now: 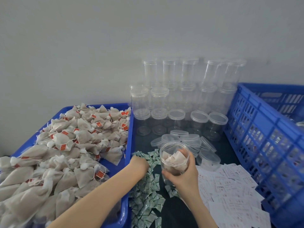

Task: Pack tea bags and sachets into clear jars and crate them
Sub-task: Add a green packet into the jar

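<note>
Two hands at work over the dark worktop (pixel 174 216). Right hand (pixel 182 175) grips an open clear jar (pixel 174 157), fingers curled around its lower wall; tea bags sit inside. Left hand (pixel 139 163) reaches into the scatter of green sachets (pixel 148 195), knuckles up; whether its fingers pinch anything I cannot tell. Tea bags (pixel 65 148) heaped in the blue tray (pixel 129 145) at left. Blue crate (pixel 263 129) stands at right.

A small packing workshop: a dark desk (pixel 177 211) against a bare grey wall (pixel 98 46), a blue tray (pixel 128 129) heaped with tea bags (pixel 69 145), stacked empty clear jars (pixel 181 89), loose lids (pixel 185 137), sachets (pixel 148 195), paper labels (pixel 230 191) and a blue crate (pixel 263 145) at the desk's right edge.
</note>
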{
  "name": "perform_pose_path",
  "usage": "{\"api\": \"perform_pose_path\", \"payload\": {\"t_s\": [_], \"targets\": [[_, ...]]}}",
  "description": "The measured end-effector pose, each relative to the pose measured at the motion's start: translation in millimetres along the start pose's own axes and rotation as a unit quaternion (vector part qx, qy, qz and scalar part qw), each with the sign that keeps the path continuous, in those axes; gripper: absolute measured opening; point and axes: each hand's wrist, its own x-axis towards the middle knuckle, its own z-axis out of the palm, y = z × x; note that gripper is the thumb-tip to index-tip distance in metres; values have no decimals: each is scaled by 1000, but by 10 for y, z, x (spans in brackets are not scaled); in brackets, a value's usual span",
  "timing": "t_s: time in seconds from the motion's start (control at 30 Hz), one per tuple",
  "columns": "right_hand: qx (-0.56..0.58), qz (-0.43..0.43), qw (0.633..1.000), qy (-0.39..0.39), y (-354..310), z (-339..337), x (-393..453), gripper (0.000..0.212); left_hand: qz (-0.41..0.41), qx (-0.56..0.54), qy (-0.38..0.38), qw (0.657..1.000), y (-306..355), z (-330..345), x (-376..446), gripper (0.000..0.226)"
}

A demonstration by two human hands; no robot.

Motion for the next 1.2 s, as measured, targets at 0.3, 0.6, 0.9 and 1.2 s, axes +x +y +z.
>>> {"api": "perform_pose_path", "payload": {"t_s": [0.3, 0.6, 0.9, 1.2], "targets": [[-4, -3, 1000, 5, -62, -68, -18, 85, -34, -17, 91, 995, -30, -54, -73, 31], [-3, 8, 1000, -5, -35, -133, -24, 84, -15, -119, 143, 983, -226, -245, -341, 32], [-7, 38, 999, -12, 24, -113, -39, 91, 89, -478, 364, 795, -364, -501, -630, 19], [0, 37, 999, -6, -35, -80, -46, 86, 147, -539, 390, 732, -203, -568, -721, 23]]}}
